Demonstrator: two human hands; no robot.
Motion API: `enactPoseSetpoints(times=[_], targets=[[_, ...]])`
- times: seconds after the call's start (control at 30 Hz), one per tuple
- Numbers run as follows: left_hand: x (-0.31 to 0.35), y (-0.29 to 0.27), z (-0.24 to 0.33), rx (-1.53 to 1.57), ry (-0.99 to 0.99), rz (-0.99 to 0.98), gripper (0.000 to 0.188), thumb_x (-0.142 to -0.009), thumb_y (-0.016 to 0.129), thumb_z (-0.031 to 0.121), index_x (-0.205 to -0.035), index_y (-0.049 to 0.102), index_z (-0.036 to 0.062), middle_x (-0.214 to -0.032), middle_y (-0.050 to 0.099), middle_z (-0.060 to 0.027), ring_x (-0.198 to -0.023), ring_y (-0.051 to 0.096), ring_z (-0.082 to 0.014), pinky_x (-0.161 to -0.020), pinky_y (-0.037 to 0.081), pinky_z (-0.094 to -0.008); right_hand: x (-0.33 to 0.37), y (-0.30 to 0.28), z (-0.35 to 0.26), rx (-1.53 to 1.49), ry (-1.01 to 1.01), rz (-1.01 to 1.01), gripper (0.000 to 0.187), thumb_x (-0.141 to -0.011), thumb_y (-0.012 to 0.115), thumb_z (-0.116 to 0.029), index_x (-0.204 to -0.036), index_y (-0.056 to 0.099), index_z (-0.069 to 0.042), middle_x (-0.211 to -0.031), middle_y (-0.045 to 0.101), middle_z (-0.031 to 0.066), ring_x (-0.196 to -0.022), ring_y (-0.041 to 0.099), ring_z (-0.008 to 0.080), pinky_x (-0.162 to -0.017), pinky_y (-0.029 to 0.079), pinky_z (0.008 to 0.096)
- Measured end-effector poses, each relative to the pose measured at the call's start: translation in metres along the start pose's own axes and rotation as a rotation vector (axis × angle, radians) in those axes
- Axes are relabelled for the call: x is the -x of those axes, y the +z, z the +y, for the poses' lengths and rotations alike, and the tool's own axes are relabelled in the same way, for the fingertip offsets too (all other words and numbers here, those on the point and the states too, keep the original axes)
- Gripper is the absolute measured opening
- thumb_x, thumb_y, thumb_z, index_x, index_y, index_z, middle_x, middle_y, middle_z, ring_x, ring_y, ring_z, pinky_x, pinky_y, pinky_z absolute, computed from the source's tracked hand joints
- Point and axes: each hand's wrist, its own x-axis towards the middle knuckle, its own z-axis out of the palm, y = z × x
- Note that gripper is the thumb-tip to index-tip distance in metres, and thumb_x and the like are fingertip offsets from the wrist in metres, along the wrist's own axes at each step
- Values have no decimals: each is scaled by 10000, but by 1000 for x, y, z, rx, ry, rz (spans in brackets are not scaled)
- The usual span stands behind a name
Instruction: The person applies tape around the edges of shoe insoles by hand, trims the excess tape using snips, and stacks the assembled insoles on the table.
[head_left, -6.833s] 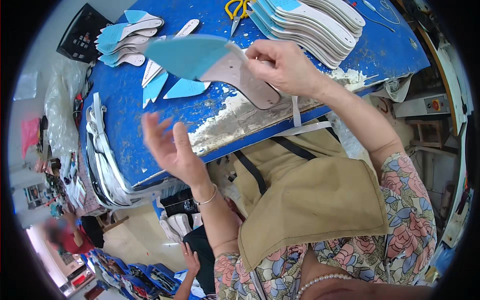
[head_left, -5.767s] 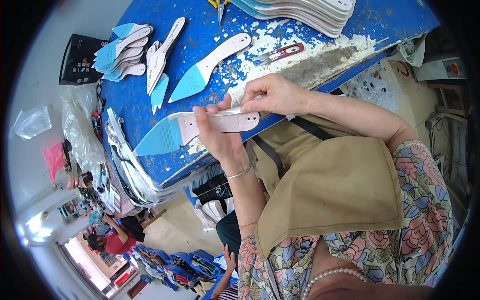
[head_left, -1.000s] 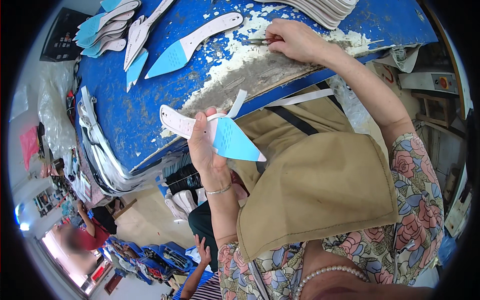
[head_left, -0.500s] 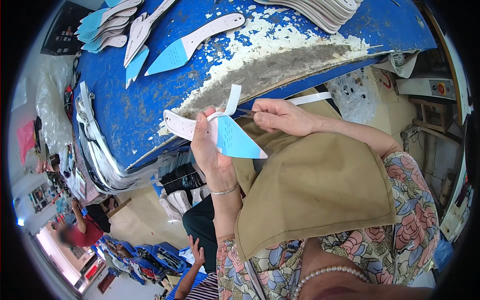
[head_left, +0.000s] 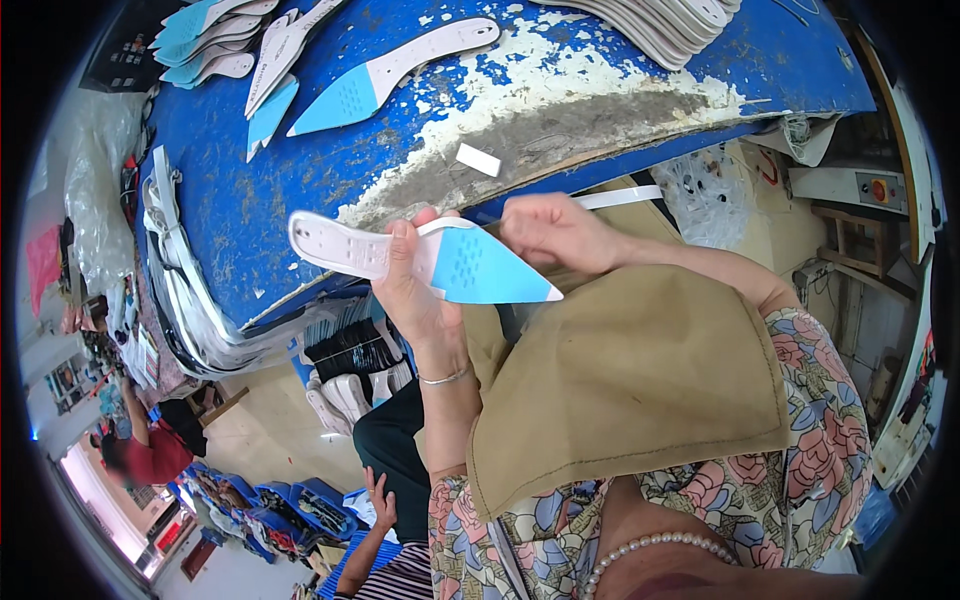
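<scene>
Around the middle of a pointed shoe insole, pale pink with a light blue toe, my left hand is closed, thumb on top. The toe points right. A white strip edging runs along its far side, by my fingertips. Just right of it, my right hand is closed and blurred; a thin grey pointed blade sticks out of it toward the insole. A short white strip piece lies on the worn part of the blue table.
A matching insole lies on the table, with stacked insoles at the back right and more at the far left. White strips hang over the left edge. A seated person's hand shows at lower left.
The white strip end that stood up from the insole is off and lies on the table. The insole has turned flatter, its heel now further left. My right hand stays close by.
</scene>
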Motion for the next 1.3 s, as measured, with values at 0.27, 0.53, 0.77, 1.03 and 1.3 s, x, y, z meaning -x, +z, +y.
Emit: enactPoseSetpoints(times=[0.27,0.53,0.77,1.03,1.3], targets=[[9,1,2,-336,26,-93,265,-860,614,242,-885,576,-19,-808,632,-144,-676,610,-171,-586,497,-274,-18,-15,-21,689,-123,33,327,-911,524,-250,-688,464,-18,-588,423,-32,-479,354,68,-418,278,274],[15,13,-2,-458,59,-56,281,-850,626,262,-829,588,-16,-745,603,-87,-628,564,-125,-568,440,-235,-24,-11,-14,933,-211,-150,431,-854,583,-313,-566,498,-4,-446,385,93,-427,327,187,-433,315,335],[10,9,5,-489,148,-59,283,-832,648,254,-842,587,-23,-738,607,-106,-625,582,-147,-565,457,-243,-9,9,18,595,-101,121,370,-895,544,-275,-672,468,10,-534,351,29,-552,311,70,-473,309,284],[1,16,28,-454,142,-250,263,-782,679,137,-952,584,-40,-770,628,-112,-681,610,-202,-653,491,-308,-1,13,-3,648,-128,42,321,-904,515,-196,-673,381,-18,-566,319,28,-550,285,96,-469,282,300],[-14,4,42,-6,-124,-740,253,-820,627,242,-933,481,69,-709,430,-18,-663,454,-154,-660,411,-343,2,8,5,767,-142,15,321,-879,541,-237,-704,435,10,-563,374,118,-536,327,137,-494,335,326]])
